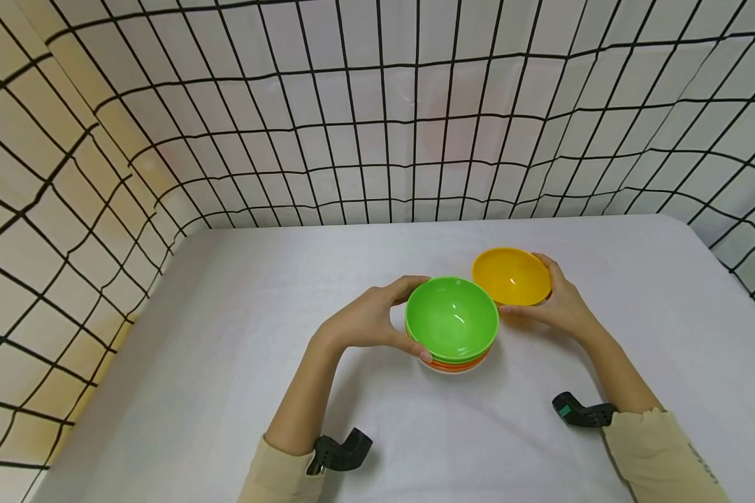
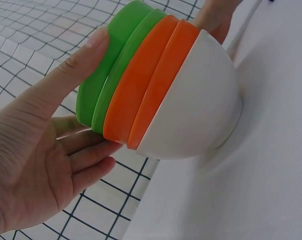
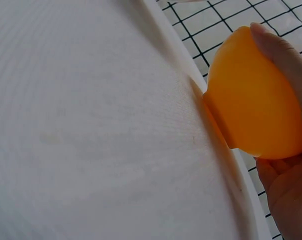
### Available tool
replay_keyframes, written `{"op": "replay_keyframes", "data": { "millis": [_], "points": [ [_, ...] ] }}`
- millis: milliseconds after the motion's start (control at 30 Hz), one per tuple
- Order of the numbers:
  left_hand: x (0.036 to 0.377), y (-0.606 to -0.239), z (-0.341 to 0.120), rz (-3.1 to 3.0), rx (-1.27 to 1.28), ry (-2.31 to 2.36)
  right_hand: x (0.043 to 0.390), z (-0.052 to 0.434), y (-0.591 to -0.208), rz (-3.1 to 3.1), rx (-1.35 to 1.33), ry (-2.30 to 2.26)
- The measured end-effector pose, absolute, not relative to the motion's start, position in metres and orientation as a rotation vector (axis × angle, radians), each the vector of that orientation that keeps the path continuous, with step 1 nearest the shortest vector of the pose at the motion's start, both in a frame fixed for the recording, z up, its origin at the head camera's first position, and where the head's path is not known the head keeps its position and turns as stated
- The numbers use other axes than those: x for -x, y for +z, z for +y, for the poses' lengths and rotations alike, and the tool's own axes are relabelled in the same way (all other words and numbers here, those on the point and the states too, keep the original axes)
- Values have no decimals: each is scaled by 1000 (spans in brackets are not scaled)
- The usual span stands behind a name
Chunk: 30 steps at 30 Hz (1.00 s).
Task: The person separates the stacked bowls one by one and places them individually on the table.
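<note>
Yellow bowl (image 1: 512, 276) tilts in the right hand (image 1: 556, 304), fingers curled round its rim, just right of the stack of bowls (image 1: 451, 325) at mid-desk (image 1: 226, 349). Left hand (image 1: 368, 320) grips that stack, green on top, thumb and fingers round the rims.

Yellow bowl (image 3: 251, 95) in right hand (image 3: 288, 150)

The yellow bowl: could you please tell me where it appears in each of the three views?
Head: the yellow bowl sits right of centre, held by the right hand, beside the bowl stack.
Left wrist: not in it; only the stack shows.
Right wrist: at the right edge, fingers round it.
Shared landmark: the white table and the black-gridded backdrop.
</note>
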<state>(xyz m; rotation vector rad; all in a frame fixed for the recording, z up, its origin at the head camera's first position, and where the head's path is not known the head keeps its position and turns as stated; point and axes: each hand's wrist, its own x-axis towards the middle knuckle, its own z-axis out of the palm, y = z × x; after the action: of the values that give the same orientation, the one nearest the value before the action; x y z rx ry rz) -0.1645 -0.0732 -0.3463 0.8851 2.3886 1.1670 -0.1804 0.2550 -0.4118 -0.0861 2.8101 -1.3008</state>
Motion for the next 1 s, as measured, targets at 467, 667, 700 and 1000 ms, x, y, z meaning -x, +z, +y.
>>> {"op": "replay_keyframes", "data": {
  "millis": [467, 667, 700, 1000],
  "points": [
    [165, -346, -73, 2379, -891, 1176, 182, 259, -417, 2783, 130, -1395],
    [164, -346, -73, 2379, -894, 1177, 183, 261, -418, 2769, 140, -1410],
    [164, -345, -73, 2379, -893, 1177, 184, 261, -418, 2767, 141, -1413],
    [164, -345, -73, 2366, -892, 1185, 183, 261, -416, 2740, 126, -1392]
  ]
}}
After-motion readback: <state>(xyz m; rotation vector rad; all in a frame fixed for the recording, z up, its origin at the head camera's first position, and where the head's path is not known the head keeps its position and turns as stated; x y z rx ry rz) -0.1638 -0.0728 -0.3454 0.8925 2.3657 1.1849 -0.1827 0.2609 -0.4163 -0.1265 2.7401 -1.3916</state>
